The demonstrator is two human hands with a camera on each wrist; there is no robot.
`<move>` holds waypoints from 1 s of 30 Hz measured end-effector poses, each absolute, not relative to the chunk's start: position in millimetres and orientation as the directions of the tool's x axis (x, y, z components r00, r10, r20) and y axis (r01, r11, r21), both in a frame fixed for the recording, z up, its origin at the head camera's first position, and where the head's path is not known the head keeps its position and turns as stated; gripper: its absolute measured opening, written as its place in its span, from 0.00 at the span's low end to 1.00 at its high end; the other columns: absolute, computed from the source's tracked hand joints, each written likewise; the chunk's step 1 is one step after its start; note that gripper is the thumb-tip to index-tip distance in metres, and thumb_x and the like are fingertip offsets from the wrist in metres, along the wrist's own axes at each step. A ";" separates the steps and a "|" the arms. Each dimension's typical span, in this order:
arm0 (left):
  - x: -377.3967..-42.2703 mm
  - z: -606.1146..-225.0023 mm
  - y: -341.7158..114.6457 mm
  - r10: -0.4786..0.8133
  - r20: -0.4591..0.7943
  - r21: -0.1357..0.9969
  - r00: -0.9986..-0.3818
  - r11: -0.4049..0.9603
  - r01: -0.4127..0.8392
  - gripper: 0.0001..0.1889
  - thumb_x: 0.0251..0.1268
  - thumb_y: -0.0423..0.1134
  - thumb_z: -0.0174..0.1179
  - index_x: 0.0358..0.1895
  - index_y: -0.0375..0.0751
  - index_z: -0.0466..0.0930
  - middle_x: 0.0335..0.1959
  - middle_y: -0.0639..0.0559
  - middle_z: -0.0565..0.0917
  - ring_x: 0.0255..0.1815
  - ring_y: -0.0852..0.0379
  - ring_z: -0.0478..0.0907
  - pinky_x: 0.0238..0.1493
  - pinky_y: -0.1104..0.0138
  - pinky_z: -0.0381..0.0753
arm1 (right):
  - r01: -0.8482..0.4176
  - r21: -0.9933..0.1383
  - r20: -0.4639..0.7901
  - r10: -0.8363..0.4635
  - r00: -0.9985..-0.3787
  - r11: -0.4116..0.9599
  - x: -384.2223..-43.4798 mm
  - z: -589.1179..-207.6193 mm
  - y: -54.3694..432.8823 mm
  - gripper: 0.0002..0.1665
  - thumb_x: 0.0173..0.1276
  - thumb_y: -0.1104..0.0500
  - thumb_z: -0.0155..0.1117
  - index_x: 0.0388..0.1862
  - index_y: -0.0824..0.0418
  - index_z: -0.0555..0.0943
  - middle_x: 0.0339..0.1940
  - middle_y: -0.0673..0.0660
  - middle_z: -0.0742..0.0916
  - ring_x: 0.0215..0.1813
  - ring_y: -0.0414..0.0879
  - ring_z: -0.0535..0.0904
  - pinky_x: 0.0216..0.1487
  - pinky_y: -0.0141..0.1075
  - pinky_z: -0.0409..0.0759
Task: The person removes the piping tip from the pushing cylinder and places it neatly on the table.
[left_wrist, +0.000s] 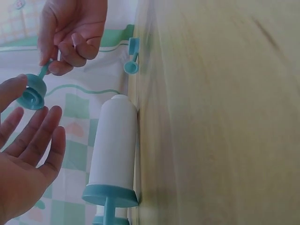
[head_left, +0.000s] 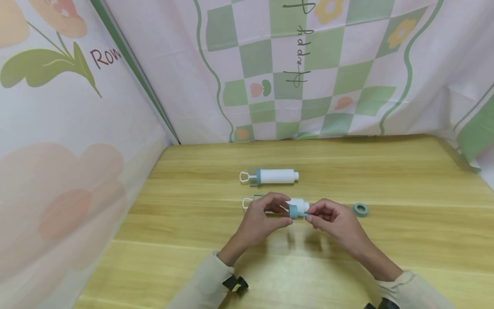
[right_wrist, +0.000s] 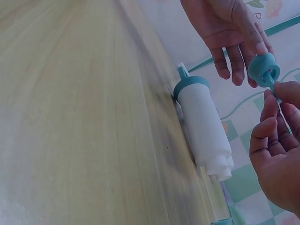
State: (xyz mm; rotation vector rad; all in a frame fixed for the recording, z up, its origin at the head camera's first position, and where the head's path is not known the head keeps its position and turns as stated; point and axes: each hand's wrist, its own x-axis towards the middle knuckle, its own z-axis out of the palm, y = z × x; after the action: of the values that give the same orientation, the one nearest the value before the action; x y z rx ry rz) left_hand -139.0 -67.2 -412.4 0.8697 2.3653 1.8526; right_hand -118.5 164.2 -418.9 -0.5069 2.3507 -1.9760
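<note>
My left hand (head_left: 266, 213) pinches a small teal cap (head_left: 293, 211) between thumb and fingertips, its other fingers spread. In the left wrist view the cap (left_wrist: 33, 93) shows a ridged round opening. A thin stem (right_wrist: 270, 80) sticks out of its other side, and the thumb and forefinger of my right hand (head_left: 335, 219) pinch that stem's end. Both hands are raised above the table. Behind them lies a white syringe-like tube (head_left: 297, 204) with a teal collar and a loop handle, partly hidden by my left hand.
A second white tube (head_left: 277, 176) with a teal collar and white loop handle lies farther back on the wooden table (head_left: 193, 223). To the right is a teal ring-shaped piece (head_left: 360, 209). Patterned curtains (head_left: 293, 68) hang behind and at the left.
</note>
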 end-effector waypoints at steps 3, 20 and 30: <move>-138.6 -413.2 -67.2 0.430 0.312 0.904 -0.847 0.141 0.405 0.19 0.58 0.27 0.72 0.52 0.36 0.80 0.44 0.49 0.85 0.41 0.55 0.85 0.47 0.57 0.84 | -0.217 -0.967 0.176 -0.263 -0.949 0.137 -118.8 -418.3 163.5 0.07 0.69 0.66 0.68 0.42 0.69 0.81 0.31 0.66 0.85 0.29 0.46 0.80 0.28 0.35 0.80; -137.6 -415.6 -62.9 0.410 0.303 0.901 -0.860 0.171 0.399 0.15 0.58 0.29 0.72 0.48 0.36 0.84 0.42 0.49 0.87 0.35 0.62 0.83 0.41 0.60 0.85 | -0.204 -0.967 0.160 -0.263 -0.952 0.153 -121.2 -415.3 159.5 0.06 0.70 0.63 0.68 0.41 0.66 0.81 0.31 0.68 0.83 0.29 0.51 0.80 0.27 0.35 0.79; -137.1 -416.1 -63.7 0.403 0.287 0.904 -0.869 0.186 0.384 0.14 0.57 0.30 0.73 0.47 0.35 0.85 0.41 0.47 0.88 0.31 0.63 0.83 0.35 0.67 0.85 | -0.228 -0.964 0.185 -0.273 -0.944 0.135 -119.9 -411.7 156.1 0.06 0.70 0.65 0.67 0.41 0.68 0.81 0.30 0.63 0.83 0.28 0.47 0.80 0.27 0.33 0.78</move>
State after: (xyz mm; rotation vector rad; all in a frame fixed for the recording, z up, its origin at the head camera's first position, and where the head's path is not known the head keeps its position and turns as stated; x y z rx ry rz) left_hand -137.1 -63.7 -416.1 0.7986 2.4071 1.8272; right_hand -119.9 156.1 -411.7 -0.5159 2.3399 -1.9764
